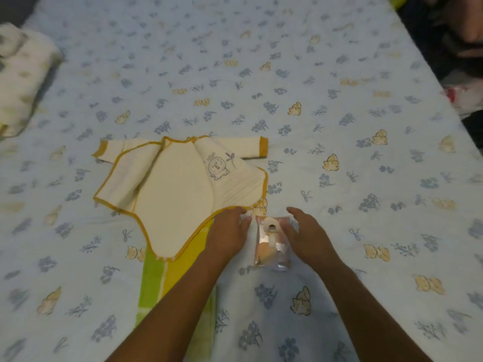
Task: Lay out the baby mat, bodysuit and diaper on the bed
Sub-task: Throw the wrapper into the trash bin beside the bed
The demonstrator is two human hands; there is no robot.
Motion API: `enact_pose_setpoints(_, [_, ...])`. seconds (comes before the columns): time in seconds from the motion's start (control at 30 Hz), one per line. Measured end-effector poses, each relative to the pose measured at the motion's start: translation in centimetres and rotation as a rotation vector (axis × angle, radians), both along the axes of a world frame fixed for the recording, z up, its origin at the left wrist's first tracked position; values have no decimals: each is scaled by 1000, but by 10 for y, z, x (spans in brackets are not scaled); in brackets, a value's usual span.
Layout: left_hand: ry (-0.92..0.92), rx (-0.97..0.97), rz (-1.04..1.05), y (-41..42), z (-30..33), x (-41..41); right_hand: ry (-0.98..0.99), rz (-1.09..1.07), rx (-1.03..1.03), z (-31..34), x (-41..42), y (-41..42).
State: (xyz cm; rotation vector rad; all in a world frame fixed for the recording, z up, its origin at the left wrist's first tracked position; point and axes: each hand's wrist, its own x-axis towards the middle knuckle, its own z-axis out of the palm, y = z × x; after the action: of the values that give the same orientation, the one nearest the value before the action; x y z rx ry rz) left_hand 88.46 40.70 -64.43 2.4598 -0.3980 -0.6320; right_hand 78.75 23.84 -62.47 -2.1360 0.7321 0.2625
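Both open hands, left hand (228,232) and right hand (308,235), flank a shiny plastic-wrapped white diaper (271,242) beside the cream, mustard-trimmed cotton bodysuit (177,184).

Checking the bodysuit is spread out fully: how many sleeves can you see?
2: the left sleeve points toward the bed's left side, and the right sleeve points right, both at the bodysuit top.

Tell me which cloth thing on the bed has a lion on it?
The cream bodysuit with mustard trim, spread open. Its right flap bears a little lion drawing. The green-and-yellow mat beneath it and the white bundle far left don't.
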Motion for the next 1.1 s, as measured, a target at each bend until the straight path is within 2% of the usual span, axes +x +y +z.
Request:
enact_pose_setpoints(0.1, [-23,216,46,23,44,1,9,75,-37,36,10,6])
enact_pose_setpoints(0.17, [-59,277,112,43,77,-4,12,143,-61,64,19,14])
enact_pose_setpoints(0.37, [-108,268,417,119,178,-54,-48,443,-32,153,33,75])
enact_pose_setpoints(0.6, [-69,274,783,239,256,-157,-93,817,-17,233,4,207])
enact_pose_setpoints(0.8, [-23,215,1077,352,265,-275,-87,1066,32,247,-60,337])
enact_pose_setpoints(0.97, [12,208,1248,431,244,-382,-58,1272,17,221,-136,441])
enact_pose_setpoints(1.1, [117,174,1368,481,207,-466,-24,1367,31,191,-205,513])
